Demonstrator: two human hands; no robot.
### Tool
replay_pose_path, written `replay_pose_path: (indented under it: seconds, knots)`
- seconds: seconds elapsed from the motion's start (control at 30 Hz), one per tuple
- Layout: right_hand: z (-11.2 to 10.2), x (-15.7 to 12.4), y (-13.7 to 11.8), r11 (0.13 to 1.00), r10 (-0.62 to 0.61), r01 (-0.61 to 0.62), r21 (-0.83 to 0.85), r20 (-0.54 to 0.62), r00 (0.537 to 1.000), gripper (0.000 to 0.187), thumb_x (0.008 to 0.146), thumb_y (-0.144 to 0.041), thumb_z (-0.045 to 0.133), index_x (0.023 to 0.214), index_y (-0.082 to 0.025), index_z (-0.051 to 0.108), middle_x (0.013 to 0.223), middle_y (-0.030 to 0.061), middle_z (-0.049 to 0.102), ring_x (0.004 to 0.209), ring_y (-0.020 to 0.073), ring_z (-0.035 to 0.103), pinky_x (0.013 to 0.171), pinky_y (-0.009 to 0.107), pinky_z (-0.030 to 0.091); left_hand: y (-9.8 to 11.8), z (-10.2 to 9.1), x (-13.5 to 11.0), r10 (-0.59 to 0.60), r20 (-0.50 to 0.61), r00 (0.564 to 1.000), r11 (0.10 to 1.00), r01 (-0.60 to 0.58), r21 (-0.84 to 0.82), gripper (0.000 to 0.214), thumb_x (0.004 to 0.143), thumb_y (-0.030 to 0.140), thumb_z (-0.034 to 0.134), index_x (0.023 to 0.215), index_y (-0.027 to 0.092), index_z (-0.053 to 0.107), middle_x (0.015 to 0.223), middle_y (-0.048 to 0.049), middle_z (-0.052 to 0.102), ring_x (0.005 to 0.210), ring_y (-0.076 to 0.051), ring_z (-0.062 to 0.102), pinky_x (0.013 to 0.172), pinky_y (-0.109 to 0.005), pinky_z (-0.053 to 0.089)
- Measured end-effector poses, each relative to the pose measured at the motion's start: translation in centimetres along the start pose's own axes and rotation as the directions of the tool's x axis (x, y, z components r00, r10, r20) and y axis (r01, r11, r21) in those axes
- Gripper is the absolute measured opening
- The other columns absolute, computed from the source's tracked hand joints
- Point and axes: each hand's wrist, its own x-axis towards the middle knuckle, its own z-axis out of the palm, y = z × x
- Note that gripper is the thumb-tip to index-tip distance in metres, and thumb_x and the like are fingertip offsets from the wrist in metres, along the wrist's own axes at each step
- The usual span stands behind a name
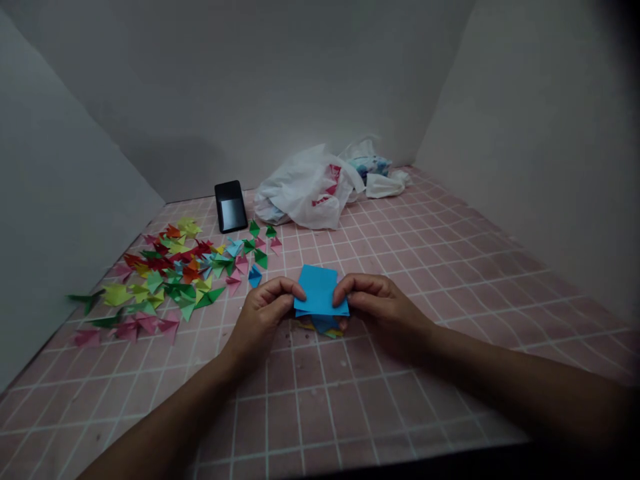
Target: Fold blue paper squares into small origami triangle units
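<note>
Blue origami paper, partly folded with its layers slightly apart at the near edge, is held up between both hands in the middle of the view. My left hand pinches its left edge between thumb and fingers. On the opposite edge, my right hand has a similar pinch, with some fingertips hidden behind the paper. Below the blue piece, the edges of yellow and green paper sheets peek out; most of them is covered.
Many small folded paper cranes in several colours spread over the left of the pink checked tablecloth. Behind them a black phone leans back. White plastic bags lie against the back wall. Pale walls enclose the surface.
</note>
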Motion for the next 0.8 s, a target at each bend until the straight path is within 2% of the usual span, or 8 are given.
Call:
replay_pose_path:
  seconds: [0.3,0.47,0.6,0.7,0.8]
  knots:
    - [-0.2,0.1,-0.1,0.999,-0.029,0.029,-0.045,0.005,1.000,0.008,0.076,-0.020,0.063,0.072,-0.019,0.070,0.059,-0.0014,0.062,0.058,0.0121,0.057,0.064,0.028,0.044,-0.4,-0.6,0.1,0.056,0.014,0.998,0.988,-0.057,0.146,0.009,0.077,0.021,0.061,0.077,0.018,0.070,0.068,0.0019,0.056,0.064,-0.010,0.049,0.061,-0.022,0.039]
    - [-0.5,0.0,0.1,0.975,-0.105,0.112,-0.194,0.047,0.993,0.012,0.077,-0.016,0.058,0.070,-0.019,0.067,0.063,-0.0015,0.061,0.062,0.0124,0.056,0.064,0.027,0.042,-0.1,-0.8,0.0,0.098,0.033,0.995,0.969,-0.103,0.223,0.012,0.076,0.018,0.057,0.074,0.017,0.069,0.072,0.0004,0.060,0.065,-0.011,0.050,0.061,-0.023,0.039]
    - [-0.5,-0.1,0.1,0.919,-0.174,0.198,-0.340,0.100,0.980,0.015,0.078,-0.016,0.054,0.069,-0.018,0.065,0.067,-0.0012,0.059,0.064,0.0124,0.053,0.063,0.027,0.040,0.3,-0.5,0.0,0.122,0.011,0.992,0.943,-0.120,0.311,0.014,0.081,0.029,0.062,0.075,0.017,0.066,0.069,0.0016,0.056,0.064,-0.011,0.048,0.060,-0.022,0.039]
    - [-0.4,-0.2,0.1,0.859,-0.214,0.264,-0.439,0.161,0.963,0.017,0.078,-0.013,0.050,0.069,-0.018,0.064,0.068,-0.0010,0.059,0.063,0.0121,0.052,0.062,0.026,0.039,0.4,0.0,0.1,0.075,-0.022,0.997,0.949,-0.065,0.307,0.023,0.074,0.037,0.074,0.078,0.017,0.062,0.066,0.0037,0.055,0.060,-0.010,0.048,0.055,-0.021,0.037]
    - [-0.5,-0.1,0.1,0.773,-0.269,0.372,-0.514,0.265,0.926,0.019,0.077,-0.009,0.048,0.068,-0.018,0.063,0.067,-0.0010,0.058,0.063,0.0119,0.053,0.063,0.027,0.039,0.3,0.4,0.2,-0.055,0.046,0.997,0.950,0.038,0.311,0.030,0.073,0.043,0.075,0.081,0.017,0.063,0.065,0.0040,0.055,0.056,-0.009,0.047,0.052,-0.020,0.037]
